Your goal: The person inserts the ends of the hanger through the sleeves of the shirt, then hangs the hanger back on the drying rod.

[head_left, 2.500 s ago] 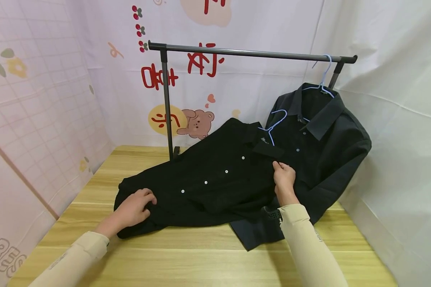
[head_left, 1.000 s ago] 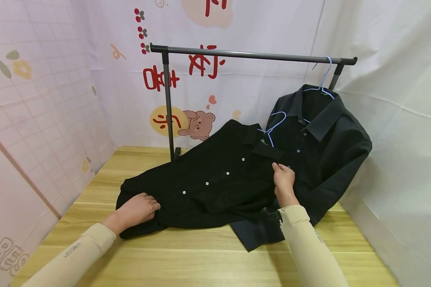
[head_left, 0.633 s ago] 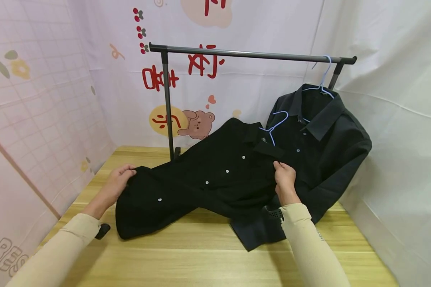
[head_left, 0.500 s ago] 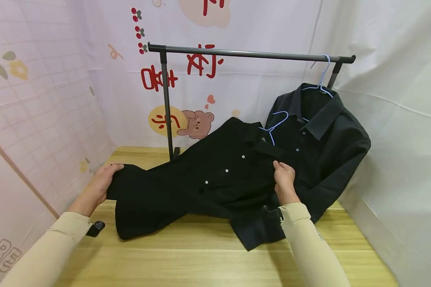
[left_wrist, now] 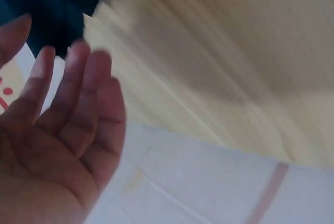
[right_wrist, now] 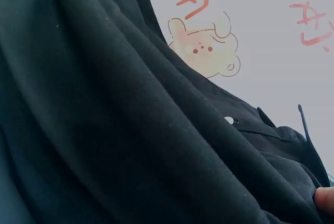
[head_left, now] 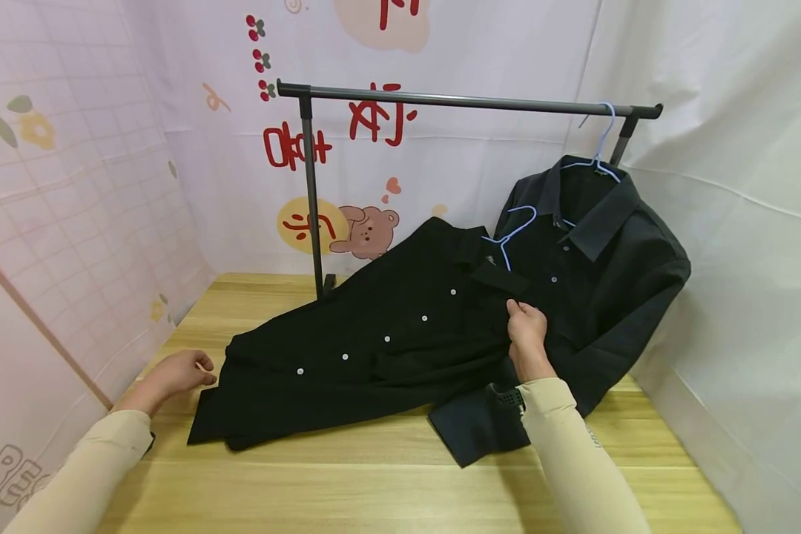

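A black button shirt (head_left: 374, 311) lies spread across the table, its hem to the left and its collar to the right. The blue hook of a hanger (head_left: 507, 241) pokes out at its neck. My right hand (head_left: 529, 330) pinches the shirt's cloth just below the collar; only a fingertip (right_wrist: 324, 199) shows in the right wrist view. Off the hem's left end, my left hand (head_left: 179, 373) is held with loosely bent fingers and nothing in them. The left wrist view shows its palm (left_wrist: 57, 156) beside a dark corner of cloth (left_wrist: 52, 10).
A grey metal clothes rack (head_left: 467, 100) stands at the back. On its right end hangs a second dark shirt (head_left: 614, 297) on a blue hanger (head_left: 604, 141), close behind the first. White printed cloth (head_left: 227, 185) walls the wooden table (head_left: 347, 489).
My left hand gripped the hem, pulled it leftward and let go. The front now lies flatter, with more buttons showing and a lower corner sticking out left. My right hand has stayed put.
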`<state>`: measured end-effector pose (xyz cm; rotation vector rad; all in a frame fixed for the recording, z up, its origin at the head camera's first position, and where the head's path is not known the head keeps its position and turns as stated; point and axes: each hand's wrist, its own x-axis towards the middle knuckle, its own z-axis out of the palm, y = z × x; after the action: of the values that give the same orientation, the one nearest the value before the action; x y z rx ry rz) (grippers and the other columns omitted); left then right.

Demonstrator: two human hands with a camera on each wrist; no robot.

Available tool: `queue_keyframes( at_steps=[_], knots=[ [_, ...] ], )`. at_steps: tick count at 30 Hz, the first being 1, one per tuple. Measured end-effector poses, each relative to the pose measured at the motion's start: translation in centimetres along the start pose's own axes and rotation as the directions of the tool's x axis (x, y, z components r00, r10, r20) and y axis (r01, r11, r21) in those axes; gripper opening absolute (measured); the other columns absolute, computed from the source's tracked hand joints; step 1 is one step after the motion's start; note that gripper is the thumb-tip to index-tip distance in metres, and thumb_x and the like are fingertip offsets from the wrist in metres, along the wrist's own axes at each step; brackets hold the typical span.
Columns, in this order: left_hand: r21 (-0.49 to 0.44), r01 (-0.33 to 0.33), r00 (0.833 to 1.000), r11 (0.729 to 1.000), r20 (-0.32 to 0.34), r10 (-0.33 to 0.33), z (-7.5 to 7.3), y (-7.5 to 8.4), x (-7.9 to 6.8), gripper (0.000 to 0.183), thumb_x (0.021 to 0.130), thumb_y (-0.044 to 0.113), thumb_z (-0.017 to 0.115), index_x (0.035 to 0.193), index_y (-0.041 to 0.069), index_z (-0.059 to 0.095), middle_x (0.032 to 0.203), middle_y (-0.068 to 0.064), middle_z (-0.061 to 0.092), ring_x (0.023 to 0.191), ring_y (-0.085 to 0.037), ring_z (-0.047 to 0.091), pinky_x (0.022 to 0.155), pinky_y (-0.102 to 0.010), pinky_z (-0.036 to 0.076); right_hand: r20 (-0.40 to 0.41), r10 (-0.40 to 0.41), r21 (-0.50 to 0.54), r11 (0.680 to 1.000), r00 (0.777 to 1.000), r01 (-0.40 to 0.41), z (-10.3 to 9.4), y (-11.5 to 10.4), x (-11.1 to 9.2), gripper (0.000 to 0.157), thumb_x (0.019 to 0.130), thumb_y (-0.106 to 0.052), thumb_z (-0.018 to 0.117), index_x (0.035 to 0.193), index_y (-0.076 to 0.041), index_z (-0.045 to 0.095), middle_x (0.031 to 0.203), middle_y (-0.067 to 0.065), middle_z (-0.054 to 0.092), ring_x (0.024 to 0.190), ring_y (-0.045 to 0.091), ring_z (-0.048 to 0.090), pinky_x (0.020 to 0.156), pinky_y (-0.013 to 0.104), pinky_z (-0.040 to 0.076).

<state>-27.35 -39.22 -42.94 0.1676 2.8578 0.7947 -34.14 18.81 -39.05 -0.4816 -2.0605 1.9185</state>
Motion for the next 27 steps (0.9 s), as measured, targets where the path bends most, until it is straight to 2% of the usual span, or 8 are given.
queue_keyframes(
  at_steps=[3, 6, 11, 13, 16, 20, 24, 27],
  knots=[
    [0.081, -0.058, 0.996, 0.995, -0.057, 0.063, 0.8, 0.7, 0.7, 0.035, 0.091, 0.014, 0.067, 0.113, -0.012, 0.059, 0.109, -0.033, 0.061, 0.095, -0.045, 0.060, 0.079, -0.054, 0.049, 0.004, -0.009, -0.006, 1.000, 1.000, 0.009, 0.1, -0.1, -0.1, 0.034, 0.106, -0.023, 0.048, 0.082, 0.001, 0.049, 0.098, 0.009, 0.039, 0.101, 0.025, 0.039, 0.090, 0.039, 0.031],
    [0.123, -0.123, 0.989, 0.985, -0.072, 0.132, 1.8, 1.5, 1.8, 0.048, 0.091, 0.016, 0.070, 0.126, -0.013, 0.054, 0.124, -0.041, 0.051, 0.105, -0.054, 0.056, 0.087, -0.061, 0.045, 0.003, -0.012, -0.012, 1.000, 1.000, 0.012, 0.0, 0.0, -0.1, 0.034, 0.106, -0.024, 0.048, 0.082, 0.000, 0.050, 0.096, 0.010, 0.039, 0.101, 0.026, 0.039, 0.090, 0.039, 0.032],
    [0.257, -0.198, 0.974, 0.946, -0.057, 0.219, 4.0, 2.7, 3.2, 0.064, 0.087, 0.023, 0.076, 0.137, -0.008, 0.050, 0.140, -0.042, 0.037, 0.125, -0.061, 0.039, 0.096, -0.069, 0.035, 0.004, -0.019, -0.029, 0.999, 1.000, 0.019, -0.1, -0.1, -0.1, 0.033, 0.106, -0.025, 0.049, 0.085, 0.000, 0.051, 0.089, 0.008, 0.038, 0.093, 0.024, 0.041, 0.083, 0.036, 0.033],
    [0.331, -0.195, 0.976, 0.923, -0.030, 0.217, 4.7, 3.1, 3.5, 0.065, 0.087, 0.027, 0.076, 0.138, -0.004, 0.052, 0.144, -0.040, 0.035, 0.129, -0.060, 0.035, 0.097, -0.071, 0.033, 0.004, -0.032, -0.039, 0.999, 0.999, 0.032, -0.1, -0.2, -0.1, 0.032, 0.106, -0.025, 0.049, 0.088, 0.001, 0.054, 0.088, 0.008, 0.040, 0.091, 0.024, 0.042, 0.081, 0.036, 0.034],
    [0.398, -0.149, 0.987, 0.905, 0.011, 0.158, 5.3, 3.5, 4.0, 0.064, 0.090, 0.034, 0.072, 0.138, -0.004, 0.053, 0.143, -0.038, 0.038, 0.130, -0.059, 0.035, 0.096, -0.073, 0.031, 0.006, -0.058, -0.055, 0.997, 0.998, 0.059, -0.2, -0.3, -0.1, 0.031, 0.106, -0.025, 0.049, 0.095, 0.003, 0.058, 0.090, 0.008, 0.043, 0.091, 0.022, 0.043, 0.080, 0.035, 0.036],
    [0.403, -0.025, 0.999, 0.915, 0.040, 0.010, 4.9, 3.5, 4.5, 0.064, 0.096, 0.042, 0.061, 0.135, -0.008, 0.053, 0.135, -0.036, 0.049, 0.122, -0.057, 0.045, 0.091, -0.072, 0.037, 0.000, -0.097, -0.073, 0.993, 0.995, 0.096, -0.2, -0.6, -0.1, 0.032, 0.106, -0.023, 0.049, 0.095, 0.005, 0.059, 0.086, 0.008, 0.043, 0.087, 0.022, 0.044, 0.076, 0.034, 0.036],
    [0.402, 0.096, 0.990, 0.911, 0.053, -0.128, 3.3, 3.7, 4.9, 0.054, 0.101, 0.042, 0.053, 0.119, -0.008, 0.064, 0.116, -0.033, 0.061, 0.101, -0.047, 0.061, 0.085, -0.070, 0.043, -0.002, -0.112, -0.083, 0.990, 0.994, 0.111, -0.1, -0.8, -0.2, 0.032, 0.105, -0.023, 0.050, 0.088, 0.003, 0.057, 0.079, 0.007, 0.040, 0.082, 0.022, 0.043, 0.072, 0.033, 0.035],
    [0.416, 0.175, 0.975, 0.893, 0.052, -0.215, 2.2, 4.0, 5.1, 0.045, 0.099, 0.034, 0.058, 0.107, -0.010, 0.067, 0.110, -0.035, 0.061, 0.095, -0.048, 0.062, 0.088, -0.072, 0.039, -0.001, -0.106, -0.086, 0.991, 0.994, 0.106, -0.2, -0.9, -0.2, 0.032, 0.105, -0.023, 0.050, 0.088, 0.002, 0.056, 0.081, 0.007, 0.041, 0.085, 0.022, 0.043, 0.074, 0.034, 0.035]
  ],
)
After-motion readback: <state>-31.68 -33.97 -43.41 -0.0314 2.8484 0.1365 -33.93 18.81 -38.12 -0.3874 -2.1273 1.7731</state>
